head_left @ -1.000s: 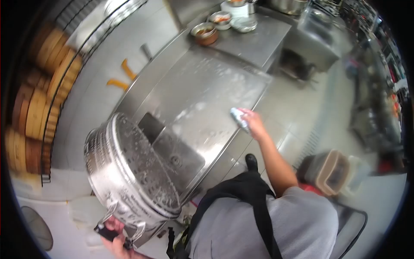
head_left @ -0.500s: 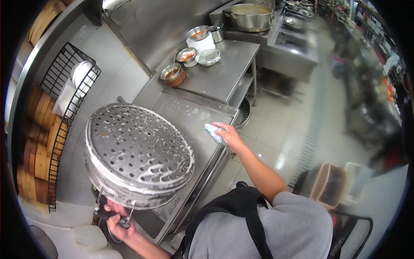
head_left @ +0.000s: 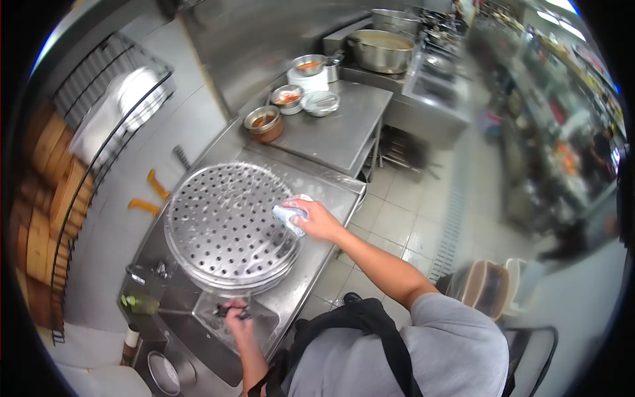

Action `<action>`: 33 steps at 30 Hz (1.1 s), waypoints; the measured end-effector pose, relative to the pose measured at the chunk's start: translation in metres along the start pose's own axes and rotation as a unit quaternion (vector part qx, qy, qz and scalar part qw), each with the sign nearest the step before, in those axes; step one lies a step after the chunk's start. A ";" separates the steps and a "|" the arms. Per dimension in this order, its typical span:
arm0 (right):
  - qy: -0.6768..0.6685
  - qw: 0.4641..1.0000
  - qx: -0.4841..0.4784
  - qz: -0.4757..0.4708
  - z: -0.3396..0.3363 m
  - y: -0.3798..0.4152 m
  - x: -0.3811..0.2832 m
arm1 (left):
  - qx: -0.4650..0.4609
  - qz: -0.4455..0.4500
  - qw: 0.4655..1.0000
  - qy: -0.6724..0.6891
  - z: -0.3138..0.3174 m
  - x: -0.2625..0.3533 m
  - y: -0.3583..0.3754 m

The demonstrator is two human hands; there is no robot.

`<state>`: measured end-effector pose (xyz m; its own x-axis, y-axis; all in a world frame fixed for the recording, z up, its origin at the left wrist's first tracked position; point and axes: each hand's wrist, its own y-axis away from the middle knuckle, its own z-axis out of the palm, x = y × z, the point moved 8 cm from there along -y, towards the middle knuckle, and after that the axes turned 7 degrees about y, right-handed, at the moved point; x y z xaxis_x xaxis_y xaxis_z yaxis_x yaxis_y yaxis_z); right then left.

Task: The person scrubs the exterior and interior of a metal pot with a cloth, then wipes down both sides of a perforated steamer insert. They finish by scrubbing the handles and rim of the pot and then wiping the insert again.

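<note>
Commercial kitchen, viewed from above: a steel surface (head_left: 311,198) with a sink (head_left: 198,337) runs along a tiled wall, and a second steel surface (head_left: 344,126) beyond it carries small bowls (head_left: 264,122) of sauce. A large pot (head_left: 382,47) stands further back. Stacked bamboo baskets (head_left: 40,198) fill a wire rack at left.

The steamer tray (head_left: 228,225), a round perforated steel pan streaked with suds, is held perforated face up over the near end of the surface, partly above the sink. It is the largest thing in hand and lies between the two hands.

The left hand (head_left: 237,319) is below the tray's near rim, its grip closed round the tray's dark handle (head_left: 231,309); the tray extends up and away from this grip.

The right hand (head_left: 317,221) reaches across from the right edge of the surface, its grip pinching a sponge (head_left: 290,215). The sponge, pale blue and white, is pressed against the tray's right rim, so that the tray lies directly to the left of this grip and touches the sponge.

A small green-topped container (head_left: 140,298) sits just beside the sink, left of the tray.
</note>
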<state>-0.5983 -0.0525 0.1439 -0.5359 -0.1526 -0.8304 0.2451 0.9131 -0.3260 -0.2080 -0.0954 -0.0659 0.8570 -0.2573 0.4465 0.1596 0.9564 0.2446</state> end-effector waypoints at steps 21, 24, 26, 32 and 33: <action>0.382 0.923 0.025 -0.045 0.108 -0.024 -0.011 | 0.080 0.270 0.794 -0.539 0.070 0.088 -0.058; 0.374 0.918 -0.053 -0.118 0.149 -0.010 -0.042 | 0.060 0.328 0.707 -0.624 0.149 0.059 -0.080; 0.352 0.914 -0.093 -0.176 0.159 -0.036 -0.047 | 0.077 0.300 0.737 -0.600 0.127 0.051 -0.100; 0.393 0.887 -0.192 -0.146 0.165 -0.149 0.002 | 0.108 0.248 0.713 -0.647 0.149 0.034 -0.108; 0.399 0.881 -0.199 -0.159 0.172 -0.133 0.002 | 0.152 0.265 0.694 -0.652 0.153 0.032 -0.109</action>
<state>-0.4935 -0.2391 0.1078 -0.9626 -0.2546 -0.0926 -0.2368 0.9567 -0.1690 -0.2735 -0.2294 0.0536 -0.4472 0.0236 0.8941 -0.2905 0.9416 -0.1702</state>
